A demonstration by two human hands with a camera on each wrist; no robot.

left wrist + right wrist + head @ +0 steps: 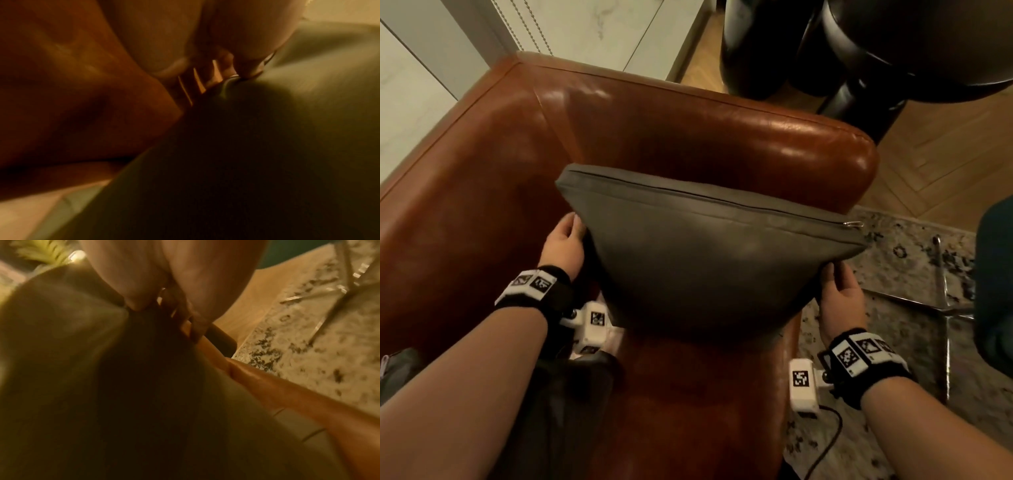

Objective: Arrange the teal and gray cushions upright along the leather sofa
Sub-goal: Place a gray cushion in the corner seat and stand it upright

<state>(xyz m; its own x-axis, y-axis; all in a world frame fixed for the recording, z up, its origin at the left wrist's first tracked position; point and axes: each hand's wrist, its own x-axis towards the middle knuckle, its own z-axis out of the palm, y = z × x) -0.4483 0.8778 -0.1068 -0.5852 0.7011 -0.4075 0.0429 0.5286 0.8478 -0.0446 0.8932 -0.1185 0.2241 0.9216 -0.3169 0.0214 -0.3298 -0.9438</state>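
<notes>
A brown leather sofa (pixel 681 144) fills most of the head view, its glossy armrest curving from 12 o'clock round to 2 o'clock and its seat running down to 6 o'clock. At the centre a gray cushion (pixel 709 260) stands on its lower edge on the seat in front of the armrest, its zippered top seam running from 10 o'clock to 3 o'clock, with the metal zipper pull (pixel 854 224) at the 3 o'clock end. A speckled rug (pixel 914 274) lies at 4 o'clock beside the sofa, with wooden herringbone floor (pixel 941 150) beyond it at 2 o'clock. The left hand (pixel 563 245), at 9 o'clock of the cushion, grips its left side, thumb on the near face and fingers tucked behind. The right hand (pixel 840 296), at 4 o'clock, grips the right side below the top corner. In the left wrist view, fingertips (pixel 252 71) pinch the cushion's edge; in the right wrist view, the fingers (pixel 139 303) likewise press into the gray fabric. Both wrists wear black bands (pixel 544 291) with printed markers.
</notes>
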